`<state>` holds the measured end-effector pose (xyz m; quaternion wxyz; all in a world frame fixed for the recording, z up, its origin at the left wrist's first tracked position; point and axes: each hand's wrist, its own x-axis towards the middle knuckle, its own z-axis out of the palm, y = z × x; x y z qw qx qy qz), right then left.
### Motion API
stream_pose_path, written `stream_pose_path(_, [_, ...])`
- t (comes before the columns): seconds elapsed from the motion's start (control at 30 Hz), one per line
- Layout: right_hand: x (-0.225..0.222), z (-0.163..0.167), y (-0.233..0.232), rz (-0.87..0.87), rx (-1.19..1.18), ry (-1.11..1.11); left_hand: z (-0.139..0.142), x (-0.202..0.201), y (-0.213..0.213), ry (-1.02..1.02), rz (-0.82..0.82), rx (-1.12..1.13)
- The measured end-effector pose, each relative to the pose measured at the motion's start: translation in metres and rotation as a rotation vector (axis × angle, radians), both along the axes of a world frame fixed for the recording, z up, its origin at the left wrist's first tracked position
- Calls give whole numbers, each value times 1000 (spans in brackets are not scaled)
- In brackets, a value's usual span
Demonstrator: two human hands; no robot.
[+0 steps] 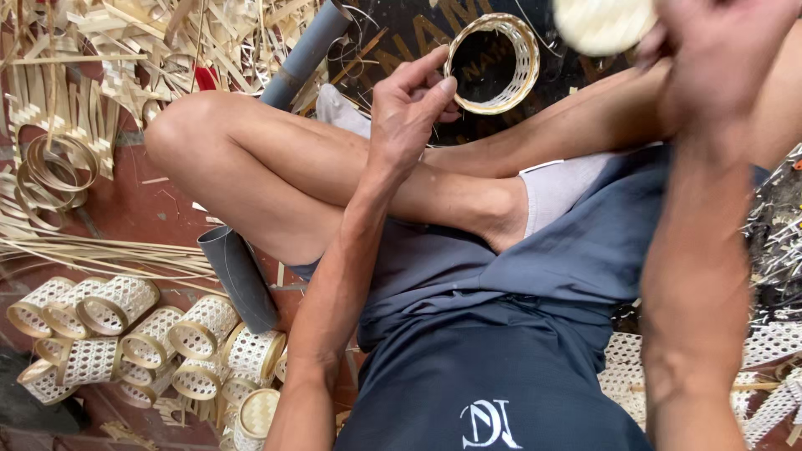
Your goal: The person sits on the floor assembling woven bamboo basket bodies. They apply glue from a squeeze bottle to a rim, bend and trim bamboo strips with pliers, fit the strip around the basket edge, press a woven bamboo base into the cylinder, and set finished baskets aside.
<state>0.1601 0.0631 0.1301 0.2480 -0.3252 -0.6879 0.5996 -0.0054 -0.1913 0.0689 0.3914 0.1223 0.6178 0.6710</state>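
Note:
My left hand [409, 104] pinches the rim of a small woven bamboo ring basket [494, 62], open side facing up, held above a dark mat. My right hand [714, 50] is raised at the top right and blurred; its fingers grip a pale round woven disc [601, 23]. Both forearms reach out over my crossed bare legs and grey shorts.
A pile of several finished woven cylinders [150, 338] lies at the lower left. A grey pipe [238, 276] runs under my knee. Bamboo strips and coiled hoops [54, 171] cover the upper left floor. Woven lattice sheets [769, 351] sit at the lower right.

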Motion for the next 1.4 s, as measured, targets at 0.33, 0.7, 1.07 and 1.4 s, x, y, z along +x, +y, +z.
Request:
stream_pose_path(0.33, [-13,-28,-103,11,-248,53,6,3,0,-7,-53,-24])
stream_pose_path(0.7, [-13,-27,-104,76,450,-123,9,2,4,79,-63,-59])
stream_pose_path(1.07, [-13,-35,-104,50,350,-4,11,1,5,113,-68,-113])
stream_pose_path(1.4, [-10,-41,-109,19,288,30,5,2,3,24,-51,-52])
